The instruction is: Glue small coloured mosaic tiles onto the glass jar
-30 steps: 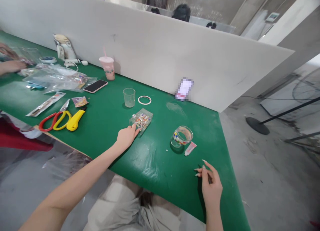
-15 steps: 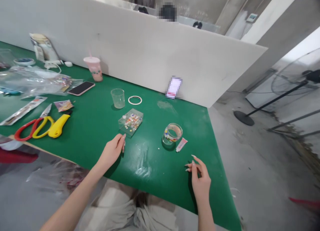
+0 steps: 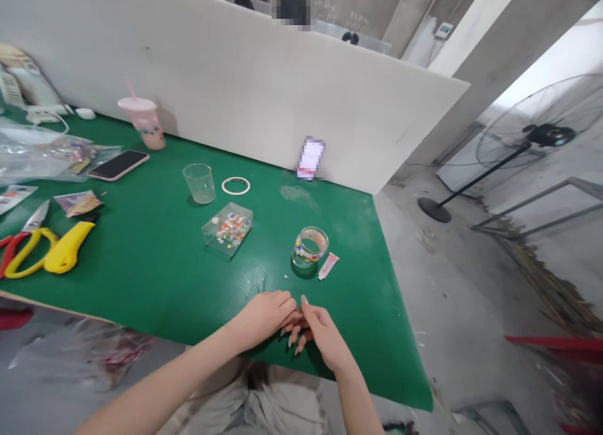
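Observation:
My left hand [image 3: 268, 314] and my right hand [image 3: 326, 335] meet over the front of the green table. The left fingers are curled and press against the fingers of the right, which are bent beneath its raised thumb. Anything between them is hidden. Just beyond the hands stands a clear glass cup [image 3: 309, 249] with a band of coloured pieces around it. A small pink-and-white tube [image 3: 328, 266] lies to its right. Left of the cup is a clear plastic box [image 3: 228, 229] of small colourful pieces. One tiny white piece [image 3: 285, 276] lies on the table.
Behind the box are a clear tumbler [image 3: 200, 183] and a white ring [image 3: 236, 185]. Yellow-and-red scissors [image 3: 28, 249], a yellow-handled cutter [image 3: 70, 249], a phone [image 3: 119, 165] and a pink cup [image 3: 144, 124] stand or lie to the left. Another phone [image 3: 311, 158] leans on the white partition [image 3: 264, 102].
My hands have come together from opposite sides: the left moved right, away from the box, and the right moved left. The view has swung to the right.

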Demonstrator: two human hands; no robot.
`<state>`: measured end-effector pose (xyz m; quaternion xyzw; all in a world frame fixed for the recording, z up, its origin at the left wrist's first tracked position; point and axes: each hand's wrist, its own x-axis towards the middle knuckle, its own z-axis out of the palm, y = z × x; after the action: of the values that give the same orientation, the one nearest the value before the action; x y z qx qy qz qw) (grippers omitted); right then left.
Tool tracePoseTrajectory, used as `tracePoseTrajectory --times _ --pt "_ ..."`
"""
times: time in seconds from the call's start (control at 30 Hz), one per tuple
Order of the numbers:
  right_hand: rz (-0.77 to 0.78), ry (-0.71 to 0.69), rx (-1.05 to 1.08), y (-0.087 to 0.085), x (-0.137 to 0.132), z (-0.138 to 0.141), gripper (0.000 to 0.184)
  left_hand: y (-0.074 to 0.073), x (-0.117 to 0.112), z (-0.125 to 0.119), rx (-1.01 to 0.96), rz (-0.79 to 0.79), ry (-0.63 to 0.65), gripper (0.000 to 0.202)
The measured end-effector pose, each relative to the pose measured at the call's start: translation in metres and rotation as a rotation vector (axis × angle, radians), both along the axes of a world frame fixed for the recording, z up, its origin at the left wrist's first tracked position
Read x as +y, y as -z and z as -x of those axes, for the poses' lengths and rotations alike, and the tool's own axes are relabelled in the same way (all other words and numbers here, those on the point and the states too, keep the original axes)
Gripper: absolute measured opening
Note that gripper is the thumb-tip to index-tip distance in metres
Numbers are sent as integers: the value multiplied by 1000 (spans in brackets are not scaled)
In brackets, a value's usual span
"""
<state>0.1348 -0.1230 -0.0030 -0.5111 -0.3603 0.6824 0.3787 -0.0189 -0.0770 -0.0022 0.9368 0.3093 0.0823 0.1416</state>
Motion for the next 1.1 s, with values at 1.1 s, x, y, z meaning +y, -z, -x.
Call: tracePoseTrajectory --times 1.1 --pt "-75 -240 -127 4 29 -26 37 -3 36 -1 -261 718 -122 39"
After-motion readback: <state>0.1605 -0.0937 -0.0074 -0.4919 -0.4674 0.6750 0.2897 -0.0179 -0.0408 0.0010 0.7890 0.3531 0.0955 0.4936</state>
